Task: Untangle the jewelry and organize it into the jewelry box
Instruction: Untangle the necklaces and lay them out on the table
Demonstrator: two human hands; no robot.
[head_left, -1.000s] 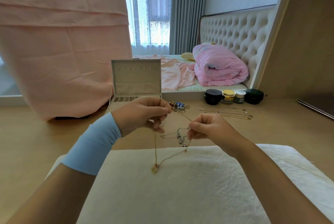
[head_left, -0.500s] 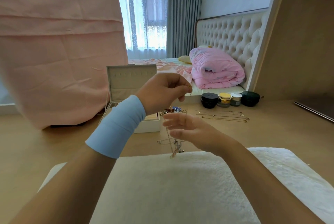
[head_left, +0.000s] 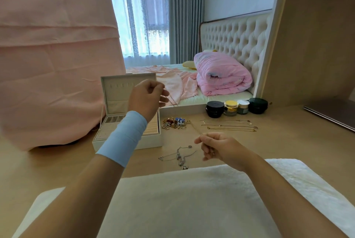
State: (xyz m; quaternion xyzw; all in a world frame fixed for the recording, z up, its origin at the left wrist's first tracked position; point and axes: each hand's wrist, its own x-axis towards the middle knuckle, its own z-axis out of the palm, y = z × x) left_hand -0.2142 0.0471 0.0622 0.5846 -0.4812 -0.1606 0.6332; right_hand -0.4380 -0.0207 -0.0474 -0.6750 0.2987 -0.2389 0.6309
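Any print on the four cosmetic jars (head_left: 236, 107) at the back of the table (head_left: 288, 141) is too small to read. They stand in a row: two black ones at the ends, and a yellow-lidded and a pale-lidded one between them.

The open jewelry box (head_left: 115, 91) stands at the left with its lid upright, partly hidden by the left forearm and its light blue wristband (head_left: 123, 138). Just right of the box lies a small heap of rings and earrings (head_left: 175, 122). Further right, several gold necklaces (head_left: 228, 125) are laid out straight, side by side. A tangle of silver chains (head_left: 180, 158) lies on the table just beyond a white fluffy towel (head_left: 192, 199), which fills the foreground. Pink cloth (head_left: 48, 55) hangs at the left, and a bed with a rolled pink duvet (head_left: 222, 76) lies behind.

The left hand (head_left: 148, 97) is raised in front of the box lid, its fingers curled and pinching one end of a thin gold chain (head_left: 196, 129). The chain slants down above the table to the right hand (head_left: 217, 147), which pinches it between thumb and forefinger, its other fingers curled in.
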